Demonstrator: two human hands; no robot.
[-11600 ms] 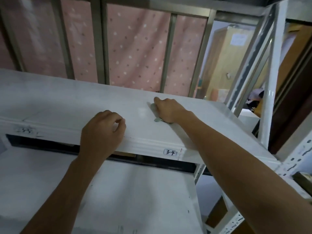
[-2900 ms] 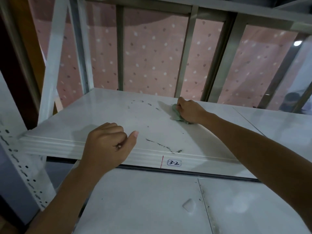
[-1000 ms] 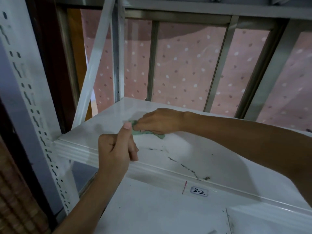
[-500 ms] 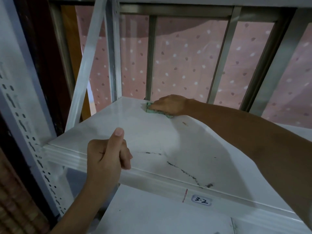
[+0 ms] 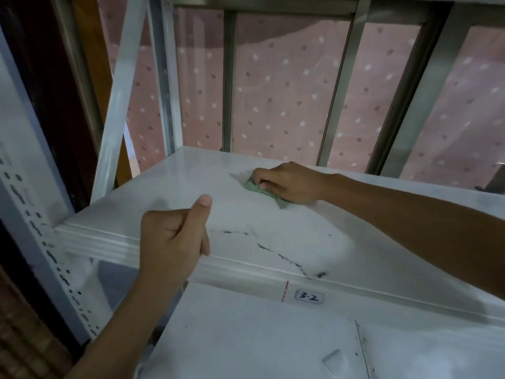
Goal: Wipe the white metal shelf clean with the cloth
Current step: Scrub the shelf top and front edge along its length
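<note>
Right hand (image 5: 291,181) fingers (image 5: 263,184) press the green cloth (image 5: 255,187) onto the shelf (image 5: 273,222).

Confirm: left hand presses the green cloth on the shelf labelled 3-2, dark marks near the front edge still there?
Not quite. It is the right hand that presses the green cloth on the shelf; the left hand is curled at the front edge with no cloth. The head view shows this. The rest holds: label 3-2, dark marks near the front edge still there.
</note>
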